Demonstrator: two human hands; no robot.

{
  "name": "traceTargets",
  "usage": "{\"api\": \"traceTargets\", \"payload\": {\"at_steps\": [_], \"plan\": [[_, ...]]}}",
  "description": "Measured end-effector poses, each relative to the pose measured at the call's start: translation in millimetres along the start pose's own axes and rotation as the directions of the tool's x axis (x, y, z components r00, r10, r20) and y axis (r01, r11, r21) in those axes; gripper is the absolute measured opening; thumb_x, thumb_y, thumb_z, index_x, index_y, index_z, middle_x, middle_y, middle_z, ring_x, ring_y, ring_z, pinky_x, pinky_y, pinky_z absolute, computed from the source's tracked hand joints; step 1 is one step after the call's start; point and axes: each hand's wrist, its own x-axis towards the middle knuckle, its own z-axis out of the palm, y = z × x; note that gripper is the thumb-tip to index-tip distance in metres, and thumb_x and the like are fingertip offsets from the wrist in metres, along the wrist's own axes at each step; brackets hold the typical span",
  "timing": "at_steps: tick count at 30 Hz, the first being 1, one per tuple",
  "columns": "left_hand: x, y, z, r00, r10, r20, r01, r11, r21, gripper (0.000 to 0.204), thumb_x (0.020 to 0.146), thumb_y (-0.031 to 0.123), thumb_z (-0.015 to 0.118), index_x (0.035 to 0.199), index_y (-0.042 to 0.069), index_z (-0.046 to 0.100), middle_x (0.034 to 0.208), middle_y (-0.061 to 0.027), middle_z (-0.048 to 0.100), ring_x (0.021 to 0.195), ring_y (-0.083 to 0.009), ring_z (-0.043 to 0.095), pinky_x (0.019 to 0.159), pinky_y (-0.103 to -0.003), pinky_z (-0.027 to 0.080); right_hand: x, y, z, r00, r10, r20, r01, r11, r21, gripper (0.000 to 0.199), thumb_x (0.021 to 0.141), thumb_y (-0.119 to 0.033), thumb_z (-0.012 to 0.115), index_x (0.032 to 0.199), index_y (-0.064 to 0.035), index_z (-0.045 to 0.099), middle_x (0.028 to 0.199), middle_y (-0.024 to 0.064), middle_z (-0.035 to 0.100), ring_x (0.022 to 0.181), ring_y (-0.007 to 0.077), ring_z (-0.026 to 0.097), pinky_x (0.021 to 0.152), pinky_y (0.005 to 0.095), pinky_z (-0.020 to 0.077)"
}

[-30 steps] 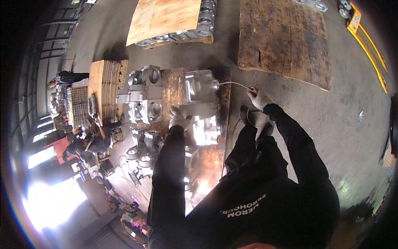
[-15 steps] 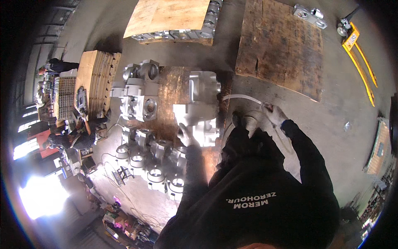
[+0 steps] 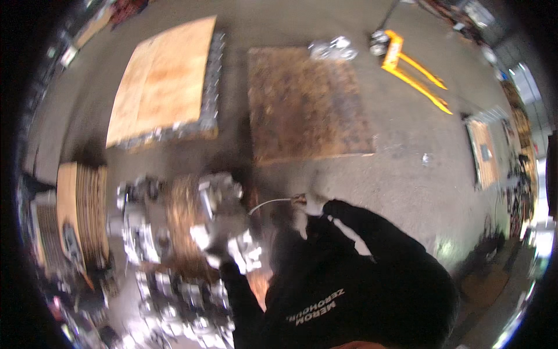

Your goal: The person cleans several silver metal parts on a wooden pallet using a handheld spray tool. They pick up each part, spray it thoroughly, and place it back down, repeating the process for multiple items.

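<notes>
The metal parts (image 3: 220, 195) look bare, glaring where light strikes them. The thin hose (image 3: 270, 202) looks like smooth plastic. The right glove (image 3: 314, 204), though blurred, looks like cloth; the jacket (image 3: 372, 267) is matt cloth. The pale sheet (image 3: 163, 75) is smooth wood, the dark board (image 3: 305, 110) stained, worn wood. The pallet truck (image 3: 393, 53) looks like painted metal.

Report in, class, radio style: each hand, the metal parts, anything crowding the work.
Right hand gripping thin pale tube. Left hand blurred near metal parts, contact unclear. More castings stand farther left.
</notes>
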Motion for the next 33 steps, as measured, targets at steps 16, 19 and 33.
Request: {"api": "traceTargets", "payload": {"at_steps": [16,19,33], "plan": [[83.6,84.4,-46.9,0.988,-0.076,0.133,0.031,0.951,0.309,0.028,0.104,0.035,0.048,0.112,0.014,0.064,0.091,0.0005,0.063,0.079,-0.0144,0.06,0.075,-0.031,0.053,-95.1,-38.5,-85.5,0.992,-0.002,-0.125,0.015,0.994,0.105,0.048,0.096,-0.054,0.057,0.1,-0.007,0.064,0.076,0.0078,0.057,0.065,0.0203,0.059,0.059,0.0371,0.0471],[97.1,74.6,2.8,0.997,-0.056,0.051,0.016,0.818,0.576,0.028,0.102,0.033,0.048,0.119,0.013,0.059,0.101,-0.0051,0.059,0.087,-0.0205,0.06,0.078,-0.035,0.053,-67.2,-2.3,-110.0,0.928,0.254,-0.271,-0.006,0.739,0.673,0.05,0.096,-0.058,0.056,0.087,-0.0091,0.062,0.059,0.002,0.052,0.044,0.0157,0.051,0.041,0.0339,0.0419],[4.2,70.9,184.4,0.969,0.233,0.083,0.053,-0.524,0.85,0.074,0.088,0.018,0.055,0.155,0.013,0.025,0.151,-0.0279,0.035,0.135,-0.0438,0.042,0.11,-0.048,0.039,-70.9,-14.0,-24.1,0.99,-0.099,0.1,0.076,0.973,0.216,0.032,0.101,-0.038,0.055,0.115,-0.0112,0.066,0.072,0.0012,0.059,0.05,0.0129,0.054,0.042,0.0299,0.0436]]}}
